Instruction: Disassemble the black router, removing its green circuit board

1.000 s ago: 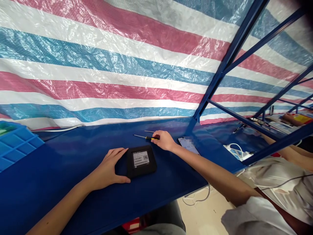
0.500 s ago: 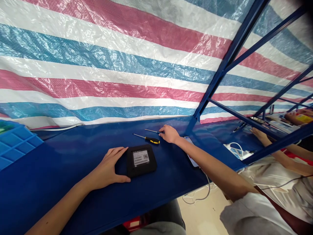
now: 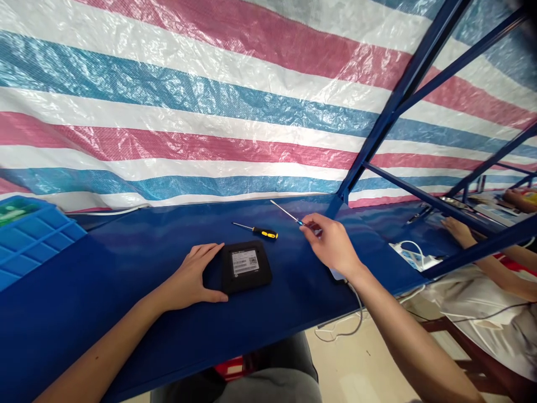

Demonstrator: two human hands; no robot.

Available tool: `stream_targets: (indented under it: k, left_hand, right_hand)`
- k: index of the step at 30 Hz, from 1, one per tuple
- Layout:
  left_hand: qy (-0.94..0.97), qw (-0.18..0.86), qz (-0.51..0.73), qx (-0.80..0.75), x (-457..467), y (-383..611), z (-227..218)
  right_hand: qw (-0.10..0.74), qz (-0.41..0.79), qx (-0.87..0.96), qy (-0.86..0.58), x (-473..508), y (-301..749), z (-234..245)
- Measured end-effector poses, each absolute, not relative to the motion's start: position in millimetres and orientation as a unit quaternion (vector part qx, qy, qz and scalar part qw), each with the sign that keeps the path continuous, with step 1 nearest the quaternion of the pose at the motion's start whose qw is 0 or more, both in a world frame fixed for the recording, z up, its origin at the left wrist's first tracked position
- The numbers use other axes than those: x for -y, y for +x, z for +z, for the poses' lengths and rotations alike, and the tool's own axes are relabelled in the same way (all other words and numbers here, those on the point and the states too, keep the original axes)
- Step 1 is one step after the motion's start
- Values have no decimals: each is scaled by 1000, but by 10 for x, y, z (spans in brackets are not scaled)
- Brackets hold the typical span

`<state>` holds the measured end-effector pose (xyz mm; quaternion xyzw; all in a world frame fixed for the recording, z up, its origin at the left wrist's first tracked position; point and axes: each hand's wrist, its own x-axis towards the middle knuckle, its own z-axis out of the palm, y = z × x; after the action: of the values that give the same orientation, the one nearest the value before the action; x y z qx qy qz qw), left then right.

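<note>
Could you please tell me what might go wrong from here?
The thin screwdriver points out from the right hand; its bare tip could perhaps scratch the black box or poke the left hand at the box's side. The pale cable hangs past the table edge near the right forearm, so it might snag.

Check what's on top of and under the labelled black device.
On top: a white label with a QR code and barcodes. The black device sits flat on the blue tabletop; its underside and the patch it covers can't be seen.
</note>
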<state>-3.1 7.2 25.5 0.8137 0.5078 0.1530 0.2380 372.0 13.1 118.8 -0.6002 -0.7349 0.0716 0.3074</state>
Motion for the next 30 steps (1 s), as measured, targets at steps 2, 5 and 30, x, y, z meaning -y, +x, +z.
stream_targets:
  k: [2, 5, 30]
  left_hand:
    - [815, 235, 154, -507, -84, -29, 250]
    - [816, 231, 152, -507, -100, -29, 240]
    - [798, 209, 146, -546, -61, -107, 417]
  right_hand:
    - [361, 94, 724, -580, 124, 3743, 1163]
    - [391, 155, 697, -581, 399, 3721, 1052]
    - [396, 433, 623, -517, 336, 3134, 394]
